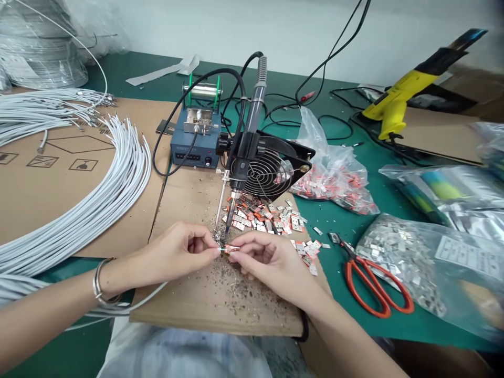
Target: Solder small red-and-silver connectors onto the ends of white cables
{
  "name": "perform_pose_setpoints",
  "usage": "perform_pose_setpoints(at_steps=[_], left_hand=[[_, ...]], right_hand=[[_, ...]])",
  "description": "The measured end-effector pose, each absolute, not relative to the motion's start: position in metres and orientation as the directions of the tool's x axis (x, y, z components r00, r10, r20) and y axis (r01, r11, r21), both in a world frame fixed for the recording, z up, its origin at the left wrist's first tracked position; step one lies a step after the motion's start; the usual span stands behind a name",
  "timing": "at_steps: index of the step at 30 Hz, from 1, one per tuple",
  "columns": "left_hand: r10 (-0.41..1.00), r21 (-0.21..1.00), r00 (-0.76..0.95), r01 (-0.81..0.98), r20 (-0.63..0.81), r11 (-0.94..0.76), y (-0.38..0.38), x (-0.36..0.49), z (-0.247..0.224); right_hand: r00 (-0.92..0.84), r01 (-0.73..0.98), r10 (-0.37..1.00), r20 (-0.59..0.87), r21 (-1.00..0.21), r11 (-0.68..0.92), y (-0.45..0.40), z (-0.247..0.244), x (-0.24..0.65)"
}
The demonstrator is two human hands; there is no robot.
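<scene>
My left hand (173, 254) pinches the end of a white cable (151, 296), whose length trails back beneath my wrist to the left. Between finger and thumb, my right hand (271, 262) grips a small metal connector (232, 249) with orange-red on it. Cable end and connector meet between my fingertips; whether they are joined is too small to tell. Just above them a clamped soldering iron (250, 123) points down, its tip close to my fingers, with a thin metal feed tube (221, 202) alongside. Loose connectors (271, 218) lie in a pile behind my right hand.
Bundled white cables (118, 194) curve across cardboard at left. A blue solder feeder (195, 139) with a wire spool (205, 92) and a black fan (271, 163) stand behind. At right lie orange-handled scissors (378, 286), a bag of metal parts (401, 257) and a yellow heat gun (397, 100).
</scene>
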State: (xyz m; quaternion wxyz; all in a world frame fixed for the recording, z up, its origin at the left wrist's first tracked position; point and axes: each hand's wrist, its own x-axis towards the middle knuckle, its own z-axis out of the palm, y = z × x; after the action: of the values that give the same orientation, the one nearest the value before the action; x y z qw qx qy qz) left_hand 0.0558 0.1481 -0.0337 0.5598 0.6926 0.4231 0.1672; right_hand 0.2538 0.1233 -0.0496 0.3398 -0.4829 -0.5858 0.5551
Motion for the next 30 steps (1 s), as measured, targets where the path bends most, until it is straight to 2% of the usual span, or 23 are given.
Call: perform_pose_setpoints(at_steps=[3, 6, 22, 30], left_hand=[[0.783, 0.916, 0.578, 0.401, -0.229, -0.029, 0.1489, 0.0559, -0.0347], [0.790, 0.906, 0.561, 0.423, -0.250, -0.014, 0.1494, 0.0559, -0.0343], [0.815, 0.904, 0.513, 0.427, -0.270, 0.030, 0.1492, 0.0572, -0.0307], [0.821, 0.911, 0.508, 0.412, -0.263, 0.037, 0.1491, 0.0579, -0.0293]], right_hand=[[-0.299, 0.004, 0.914, -0.273, -0.958, -0.285, 0.1265, -0.0488, 0.2518], [-0.298, -0.073, 0.904, -0.307, -0.937, -0.342, 0.1282, -0.0480, 0.2503], [-0.309, -0.083, 0.910, -0.277, -0.945, -0.316, 0.1297, -0.0457, 0.2510], [-0.336, -0.145, 0.917, -0.214, -0.950, -0.275, 0.1306, -0.0471, 0.2511]])
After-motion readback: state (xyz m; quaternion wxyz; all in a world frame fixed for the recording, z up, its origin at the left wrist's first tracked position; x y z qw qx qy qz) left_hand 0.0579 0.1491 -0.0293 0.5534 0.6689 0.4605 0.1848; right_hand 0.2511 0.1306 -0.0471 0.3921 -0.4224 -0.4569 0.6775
